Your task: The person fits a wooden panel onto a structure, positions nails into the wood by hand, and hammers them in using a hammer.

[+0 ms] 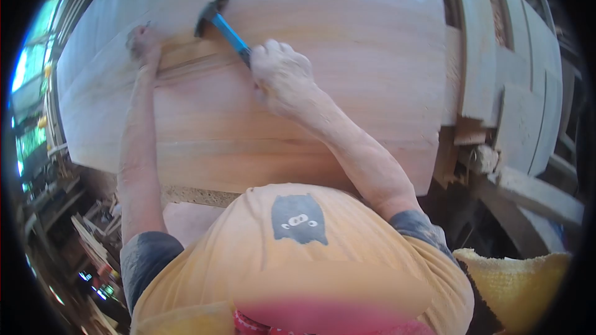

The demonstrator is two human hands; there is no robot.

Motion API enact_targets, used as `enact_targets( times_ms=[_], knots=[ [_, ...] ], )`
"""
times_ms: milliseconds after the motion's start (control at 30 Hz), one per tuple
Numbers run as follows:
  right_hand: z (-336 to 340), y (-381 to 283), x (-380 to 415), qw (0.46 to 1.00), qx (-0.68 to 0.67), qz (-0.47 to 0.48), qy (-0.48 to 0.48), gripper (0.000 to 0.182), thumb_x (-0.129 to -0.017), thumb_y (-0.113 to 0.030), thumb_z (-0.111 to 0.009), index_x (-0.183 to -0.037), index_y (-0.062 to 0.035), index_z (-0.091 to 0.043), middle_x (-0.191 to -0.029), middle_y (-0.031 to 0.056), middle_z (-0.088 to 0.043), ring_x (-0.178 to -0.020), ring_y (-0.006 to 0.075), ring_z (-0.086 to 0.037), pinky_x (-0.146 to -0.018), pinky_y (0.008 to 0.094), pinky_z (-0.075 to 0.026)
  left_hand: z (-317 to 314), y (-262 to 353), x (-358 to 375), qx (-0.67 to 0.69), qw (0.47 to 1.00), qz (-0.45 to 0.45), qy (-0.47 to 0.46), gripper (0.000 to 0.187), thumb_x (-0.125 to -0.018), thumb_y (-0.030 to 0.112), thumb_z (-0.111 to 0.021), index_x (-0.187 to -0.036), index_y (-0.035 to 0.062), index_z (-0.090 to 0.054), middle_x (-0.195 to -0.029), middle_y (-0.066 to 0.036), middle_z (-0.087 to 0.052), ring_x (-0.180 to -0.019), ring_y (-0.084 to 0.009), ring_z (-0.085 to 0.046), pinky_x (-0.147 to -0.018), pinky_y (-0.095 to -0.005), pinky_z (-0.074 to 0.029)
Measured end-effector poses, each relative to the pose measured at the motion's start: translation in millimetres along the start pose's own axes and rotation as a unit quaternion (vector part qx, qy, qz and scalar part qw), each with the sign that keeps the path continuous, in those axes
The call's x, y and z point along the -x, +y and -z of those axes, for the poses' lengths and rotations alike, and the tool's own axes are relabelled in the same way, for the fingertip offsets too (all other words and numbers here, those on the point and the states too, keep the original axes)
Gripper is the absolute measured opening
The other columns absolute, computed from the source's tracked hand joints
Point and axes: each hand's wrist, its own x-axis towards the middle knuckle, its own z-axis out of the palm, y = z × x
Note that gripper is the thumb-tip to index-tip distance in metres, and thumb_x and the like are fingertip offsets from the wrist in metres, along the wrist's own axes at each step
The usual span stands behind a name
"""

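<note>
Blurred pink fabric point(335, 316) sits closest; beyond, the right hand point(282, 74) grips a blue-handled hammer point(228, 32) above a wooden panel point(323, 111). Left hand point(146, 46) is near the hammer's head; I cannot tell its grip.

- the desk point(347, 99) is a broad, flat wooden surface, filling most of the upper middle of the view.
- its boards run from side to side, with a thin seam point(323, 142) crossing the near part.
- the wood is pale and whitish toward the far left and the right, warmer orange-brown near the person.
- a darker grain streak point(186, 69) crosses the left half.
- the right edge shows a slight step; the middle of the near edge is hidden by the person's body.
- of the hands, the left hand point(144, 44) is at the far left part, down against the wood.
</note>
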Motion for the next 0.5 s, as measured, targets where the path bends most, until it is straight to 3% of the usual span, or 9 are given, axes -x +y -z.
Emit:
enact_targets(
  times_ms=[67,233,333,500],
  knots=[
    [-1.8,-1.5,12.1,0.999,0.011,0.048,-0.010,0.032,-0.077,-0.009,-0.075,-0.103,-0.0014,-0.059,-0.101,0.0166,-0.061,-0.100,0.0354,-0.063,-0.078,0.0472,-0.055,7.5,3.5,10.7,-0.041,0.994,-0.087,0.045,0.029,-0.098,0.029,-0.054,-0.111,0.0091,-0.070,-0.115,-0.019,-0.069,-0.113,-0.0392,-0.061,-0.100,-0.0484,-0.047],
    [26.4,9.8,44.5,0.990,0.030,0.104,-0.090,0.033,-0.075,-0.008,-0.074,-0.104,-0.0022,-0.059,-0.098,0.0157,-0.058,-0.098,0.0364,-0.060,-0.080,0.0476,-0.052,24.0,17.5,23.2,0.014,0.996,-0.086,0.036,0.023,-0.099,0.026,-0.056,-0.110,0.0085,-0.068,-0.116,-0.018,-0.067,-0.114,-0.0397,-0.058,-0.101,-0.0487,-0.046],
    [46.4,22.8,60.7,0.988,0.063,0.087,-0.113,0.034,-0.074,-0.011,-0.076,-0.103,-0.0027,-0.060,-0.103,0.0152,-0.059,-0.101,0.0360,-0.060,-0.085,0.0470,-0.051,26.1,20.3,26.3,0.032,0.996,-0.079,0.028,0.022,-0.098,0.026,-0.058,-0.109,0.0087,-0.067,-0.115,-0.017,-0.067,-0.114,-0.0397,-0.058,-0.100,-0.0496,-0.047],
    [77.0,48.6,82.7,0.993,0.086,0.041,-0.065,0.033,-0.073,-0.007,-0.074,-0.102,-0.0054,-0.059,-0.098,0.0145,-0.057,-0.097,0.0370,-0.057,-0.083,0.0473,-0.048,27.2,17.3,27.8,0.048,0.995,-0.080,0.033,0.022,-0.099,0.027,-0.059,-0.110,0.0090,-0.067,-0.115,-0.015,-0.067,-0.113,-0.0398,-0.058,-0.098,-0.0498,-0.048]
  ],
)
